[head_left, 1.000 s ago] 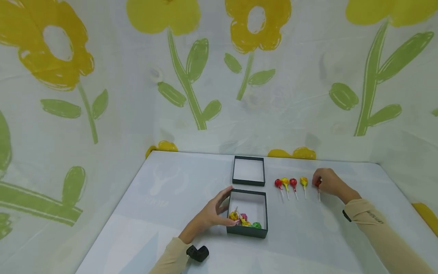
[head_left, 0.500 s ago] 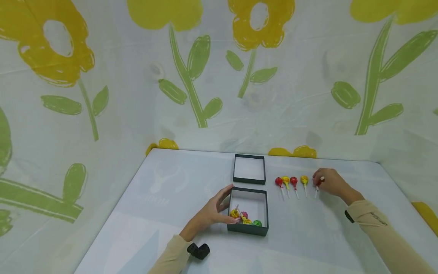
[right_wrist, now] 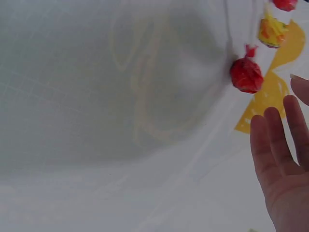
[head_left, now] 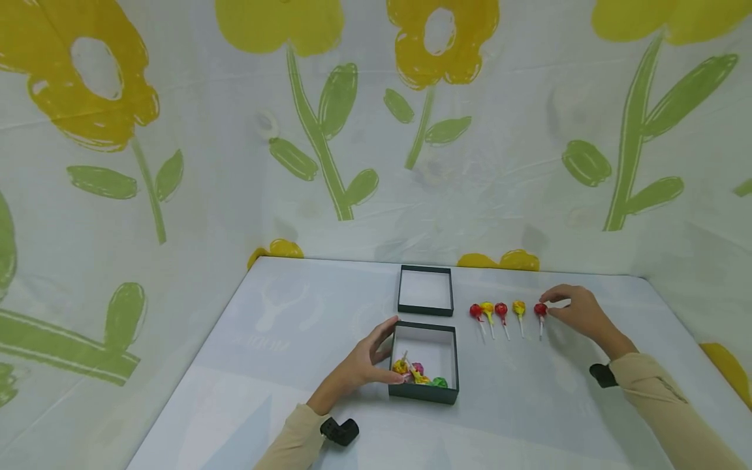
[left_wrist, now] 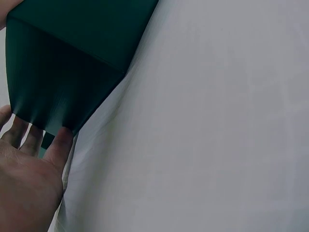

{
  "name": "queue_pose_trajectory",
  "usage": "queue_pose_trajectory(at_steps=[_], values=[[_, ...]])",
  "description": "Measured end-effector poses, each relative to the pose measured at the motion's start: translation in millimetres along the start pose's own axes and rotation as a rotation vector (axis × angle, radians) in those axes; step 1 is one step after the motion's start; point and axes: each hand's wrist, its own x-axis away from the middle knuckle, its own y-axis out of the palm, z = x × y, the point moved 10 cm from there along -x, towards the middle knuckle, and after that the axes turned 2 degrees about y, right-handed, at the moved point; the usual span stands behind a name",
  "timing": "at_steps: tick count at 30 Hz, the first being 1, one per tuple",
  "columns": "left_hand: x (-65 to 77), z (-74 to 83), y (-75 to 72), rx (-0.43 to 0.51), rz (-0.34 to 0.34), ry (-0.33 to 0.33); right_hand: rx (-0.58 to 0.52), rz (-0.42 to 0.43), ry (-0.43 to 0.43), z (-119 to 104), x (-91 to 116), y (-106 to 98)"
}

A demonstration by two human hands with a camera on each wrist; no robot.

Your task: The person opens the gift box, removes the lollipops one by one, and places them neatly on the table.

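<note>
My left hand holds the left side of a dark green box, with its thumb at the front and a finger at the back corner. Several wrapped lollipops, including a green one and a yellow one, lie inside near its front wall. In the left wrist view, fingers rest along the box's outer wall. My right hand is beside a red lollipop, the rightmost of a row, thumb and fingers spread. The right wrist view shows these fingers apart from the red candy.
Left of that red lollipop lie a yellow one, a red one, another yellow and another red, sticks toward me. A shallow dark-rimmed lid sits behind the box. Flower-patterned cloth hangs behind the white table.
My right hand has set the red lollipop down at the row's right end, let go of it and drawn slightly right with fingers spread. The left hand stays on the box.
</note>
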Motion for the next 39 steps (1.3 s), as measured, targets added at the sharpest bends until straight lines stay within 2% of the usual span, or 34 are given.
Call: queue_pose_trajectory(at_steps=[8,16,21,28,36,39], values=[[0.2,0.7,0.1,-0.001,-0.008,0.002,-0.058,0.028,0.029,-6.1,11.2,-10.1],[-5.3,-23.4,-3.1,0.032,-0.01,0.027,-0.131,0.044,0.036,-18.3,24.7,-13.9],[-4.9,-28.3,-4.7,0.017,0.0,0.027,-0.171,0.043,0.033,-30.2,29.8,-12.2],[-3.3,-26.6,-4.9,0.014,0.017,0.015,-0.269,0.001,0.004,-57.0,33.3,-1.5],[-0.3,-4.1,-0.7,0.007,0.01,0.009,-0.408,-0.08,-0.025,-89.5,37.9,19.8],[-0.3,-4.6,-1.5,-0.005,0.007,0.009,-0.449,-0.104,-0.034,-101.0,37.5,28.2]])
